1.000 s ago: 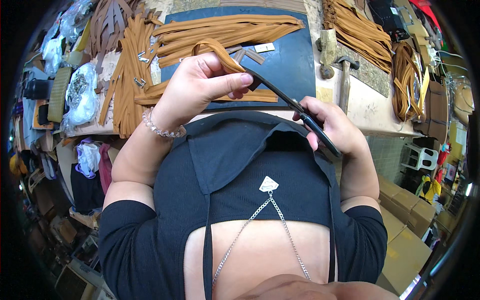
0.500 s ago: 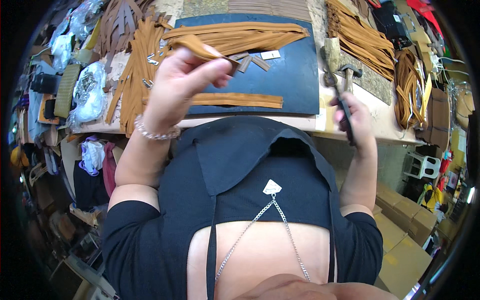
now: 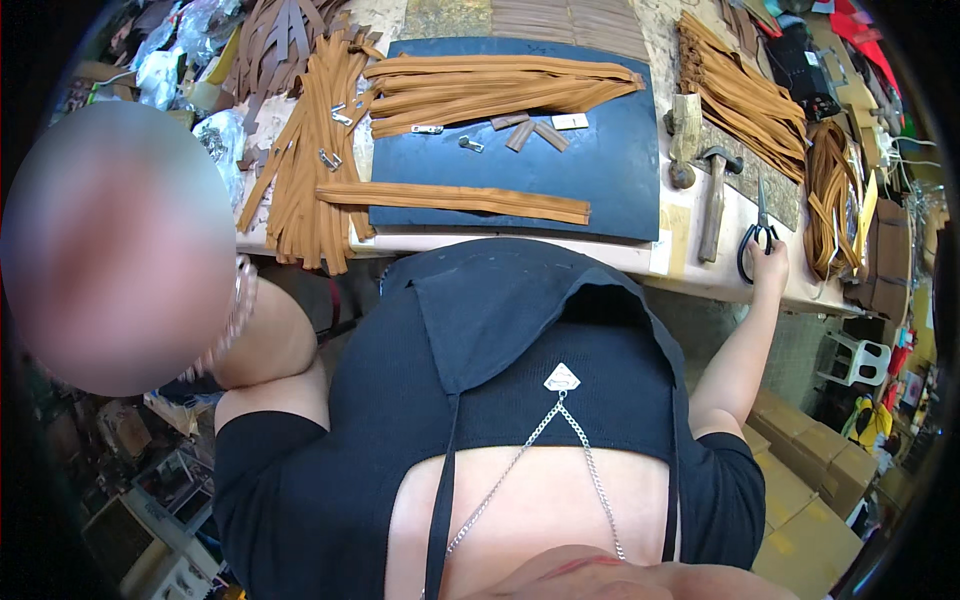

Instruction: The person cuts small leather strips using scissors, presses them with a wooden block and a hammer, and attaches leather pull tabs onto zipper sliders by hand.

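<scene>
My right hand closes on the black handles of a pair of scissors, at the table's front edge right of a hammer. The blades point away from me. Raised at the far left, close to the camera, my left hand is smeared into a blur; its fingers and anything in them cannot be made out. On the dark blue mat lie a bundle of tan zippers, one single zipper near the front, small brown strips and metal zipper sliders.
Left of the mat, a heap of tan zippers hangs over the table edge. More zippers and a coiled bundle lie at the right. A wooden block stands near the hammer. A white stool is below right.
My left hand has swung from over the mat to the far left, toward the camera; the brown strip it held no longer shows. My right hand has carried the scissors right, beyond the hammer.
</scene>
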### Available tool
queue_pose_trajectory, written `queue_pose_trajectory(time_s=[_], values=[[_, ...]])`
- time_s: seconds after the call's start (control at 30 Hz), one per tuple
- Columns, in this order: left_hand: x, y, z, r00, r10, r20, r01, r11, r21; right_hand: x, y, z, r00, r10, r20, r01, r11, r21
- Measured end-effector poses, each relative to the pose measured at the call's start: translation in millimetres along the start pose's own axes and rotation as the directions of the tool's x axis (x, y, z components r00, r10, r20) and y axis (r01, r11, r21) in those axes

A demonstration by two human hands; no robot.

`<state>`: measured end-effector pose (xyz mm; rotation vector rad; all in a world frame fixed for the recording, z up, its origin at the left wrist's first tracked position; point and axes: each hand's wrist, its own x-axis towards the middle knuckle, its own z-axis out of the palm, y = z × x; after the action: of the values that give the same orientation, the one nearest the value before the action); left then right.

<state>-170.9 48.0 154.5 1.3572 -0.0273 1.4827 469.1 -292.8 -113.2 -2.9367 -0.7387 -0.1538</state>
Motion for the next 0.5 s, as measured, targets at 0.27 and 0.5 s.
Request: queue_pose_trajectory(time_s=[0.27, 0.5], values=[[-12, -205, -106, 0.720, -0.245, -0.649, 0.252, 0.964, -0.085, -20, -29, 4, 0.997, -0.020, -0.075, 0.030, 0.991, 0.131], [-7, -299, -176, 0.349, -0.546, -0.762, 0.512, 0.792, -0.333, -53, -143, -31, 0.793, -0.512, -0.331, 0.599, 0.754, 0.270]])
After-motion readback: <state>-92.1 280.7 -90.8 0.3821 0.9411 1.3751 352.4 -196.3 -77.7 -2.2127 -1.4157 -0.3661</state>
